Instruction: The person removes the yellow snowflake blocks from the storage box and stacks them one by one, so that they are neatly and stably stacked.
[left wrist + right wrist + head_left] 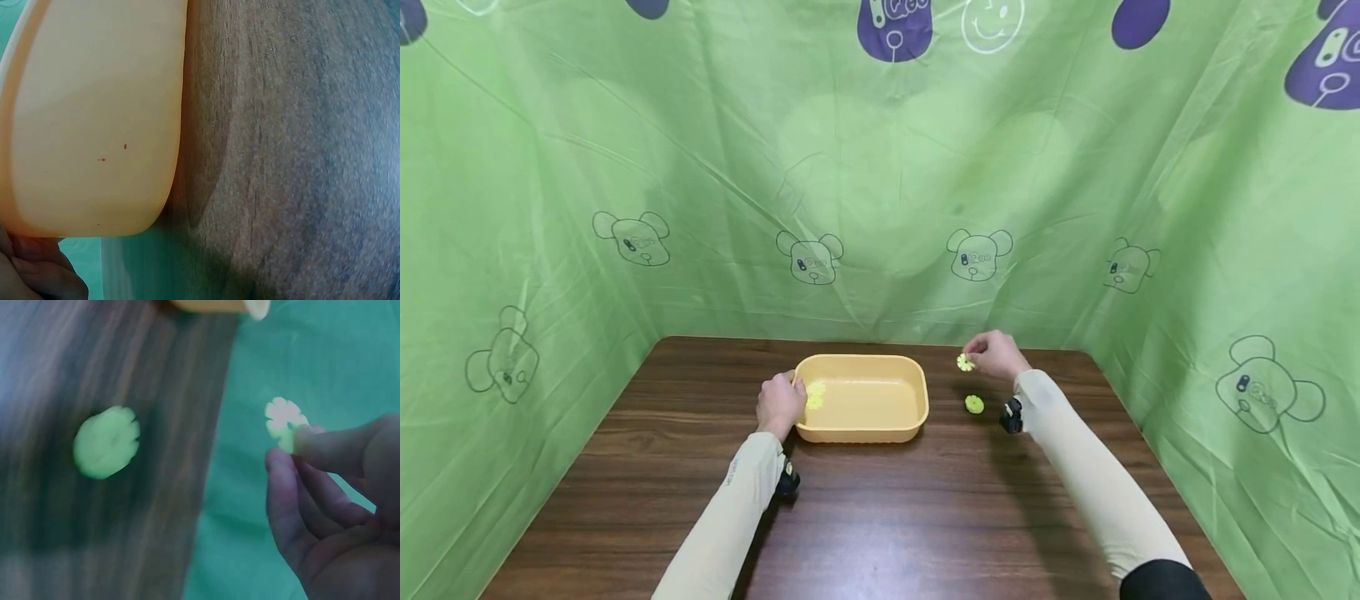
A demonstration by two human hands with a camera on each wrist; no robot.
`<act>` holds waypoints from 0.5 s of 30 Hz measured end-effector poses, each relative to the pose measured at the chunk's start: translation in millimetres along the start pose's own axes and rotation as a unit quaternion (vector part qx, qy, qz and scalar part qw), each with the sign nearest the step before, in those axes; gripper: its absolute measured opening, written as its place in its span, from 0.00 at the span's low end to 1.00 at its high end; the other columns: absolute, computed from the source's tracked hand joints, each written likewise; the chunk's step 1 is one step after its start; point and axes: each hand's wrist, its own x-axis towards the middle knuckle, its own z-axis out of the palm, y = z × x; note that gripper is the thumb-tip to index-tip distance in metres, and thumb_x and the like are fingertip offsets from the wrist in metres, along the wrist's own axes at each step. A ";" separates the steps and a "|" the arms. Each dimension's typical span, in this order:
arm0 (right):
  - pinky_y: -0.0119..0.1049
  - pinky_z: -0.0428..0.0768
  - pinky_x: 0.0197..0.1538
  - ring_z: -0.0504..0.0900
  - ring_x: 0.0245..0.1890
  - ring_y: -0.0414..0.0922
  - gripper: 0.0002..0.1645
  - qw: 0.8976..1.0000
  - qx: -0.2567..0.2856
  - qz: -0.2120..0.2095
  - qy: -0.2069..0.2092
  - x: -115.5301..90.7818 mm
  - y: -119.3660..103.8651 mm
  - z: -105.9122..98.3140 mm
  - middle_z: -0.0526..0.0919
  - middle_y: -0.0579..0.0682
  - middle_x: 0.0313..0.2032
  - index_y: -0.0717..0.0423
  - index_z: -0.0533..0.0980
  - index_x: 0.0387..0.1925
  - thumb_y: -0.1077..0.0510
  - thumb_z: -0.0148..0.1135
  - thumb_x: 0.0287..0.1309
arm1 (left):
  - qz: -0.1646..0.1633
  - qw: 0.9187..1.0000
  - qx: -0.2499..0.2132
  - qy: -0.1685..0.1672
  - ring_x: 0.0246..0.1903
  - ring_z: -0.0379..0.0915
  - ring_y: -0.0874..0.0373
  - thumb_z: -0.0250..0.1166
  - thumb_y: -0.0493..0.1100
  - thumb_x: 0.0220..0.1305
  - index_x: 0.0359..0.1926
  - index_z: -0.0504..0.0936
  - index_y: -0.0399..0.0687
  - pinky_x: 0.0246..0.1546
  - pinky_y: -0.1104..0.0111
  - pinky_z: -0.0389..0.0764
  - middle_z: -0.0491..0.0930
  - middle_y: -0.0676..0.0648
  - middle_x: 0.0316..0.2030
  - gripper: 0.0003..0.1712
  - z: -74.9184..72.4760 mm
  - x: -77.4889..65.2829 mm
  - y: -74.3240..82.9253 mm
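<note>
A shallow yellow-orange plastic basin (865, 435) stands on the table, and my left hand (780, 403) grips its left rim. Several yellow-green flower-shaped pieces (815, 395) lie inside at the basin's left end. To the right of the basin, my right hand (997, 355) pinches one flower-shaped piece (284, 422) between thumb and fingertips, raised above the table. Another such piece (974, 404) lies on the wood just below that hand. In the left wrist view the basin's outer wall (94, 125) fills the left side, with curled fingers (44, 269) at its corner.
The dark wood table (880, 517) runs up to a green printed curtain (880, 300) at the back and on both sides. Dark wrist cameras (1011, 415) sit on both forearms.
</note>
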 end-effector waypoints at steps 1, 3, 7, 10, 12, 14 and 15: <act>0.35 0.82 0.35 0.85 0.31 0.45 0.08 1.000 0.003 0.006 -0.011 -0.9 7.4 1.2 0.89 0.54 0.36 0.58 0.86 0.42 0.61 0.64 0.65 | 0.000 1.000 0.000 -0.001 0.47 0.82 0.32 0.52 0.47 0.73 0.62 0.81 0.42 0.41 0.42 0.81 0.82 0.30 0.54 0.23 -0.4 -0.7 0.4; 0.34 0.82 0.33 0.85 0.30 0.45 0.08 0.999 0.011 0.015 -0.037 -3.5 20.7 4.8 0.88 0.54 0.33 0.60 0.86 0.42 0.62 0.64 0.65 | -0.003 1.000 0.001 -0.005 0.48 0.82 0.32 0.52 0.47 0.74 0.63 0.80 0.42 0.43 0.42 0.81 0.82 0.30 0.55 0.24 -1.0 -2.2 1.5; 0.34 0.83 0.32 0.83 0.27 0.43 0.07 0.996 0.038 0.041 -0.067 -9.6 40.9 15.1 0.87 0.54 0.28 0.63 0.86 0.40 0.65 0.65 0.63 | -0.006 1.000 0.000 -0.011 0.50 0.81 0.32 0.52 0.47 0.74 0.65 0.78 0.42 0.45 0.42 0.81 0.80 0.31 0.57 0.25 -1.5 -4.3 3.4; 0.34 0.83 0.31 0.83 0.27 0.43 0.06 0.994 0.059 0.053 -0.070 -13.3 48.9 21.9 0.86 0.55 0.27 0.65 0.85 0.38 0.67 0.65 0.62 | -0.007 1.000 0.000 -0.009 0.50 0.81 0.32 0.52 0.47 0.74 0.65 0.79 0.42 0.44 0.42 0.81 0.81 0.30 0.56 0.25 -1.4 -5.3 2.8; 0.33 0.82 0.30 0.83 0.27 0.43 0.05 0.994 0.068 0.057 -0.068 -14.9 51.7 25.7 0.86 0.56 0.27 0.66 0.85 0.37 0.68 0.64 0.62 | -0.007 1.000 0.001 -0.007 0.49 0.81 0.32 0.52 0.47 0.74 0.65 0.79 0.42 0.44 0.42 0.81 0.81 0.30 0.56 0.25 -1.7 -6.4 2.4; 0.32 0.81 0.30 0.82 0.26 0.42 0.05 0.994 0.062 0.052 -0.067 -16.5 53.5 28.5 0.86 0.56 0.27 0.66 0.85 0.36 0.68 0.64 0.61 | -0.006 1.000 0.000 -0.005 0.48 0.81 0.32 0.52 0.47 0.74 0.64 0.79 0.42 0.43 0.42 0.81 0.81 0.30 0.56 0.25 -2.0 -7.3 1.7; 0.32 0.81 0.29 0.82 0.25 0.42 0.05 0.995 0.059 0.052 -0.066 -17.3 54.2 29.9 0.86 0.55 0.26 0.65 0.85 0.36 0.69 0.64 0.61 | -0.006 1.000 0.001 -0.004 0.49 0.81 0.32 0.52 0.47 0.74 0.64 0.79 0.42 0.43 0.42 0.81 0.81 0.30 0.56 0.25 -1.8 -7.5 1.4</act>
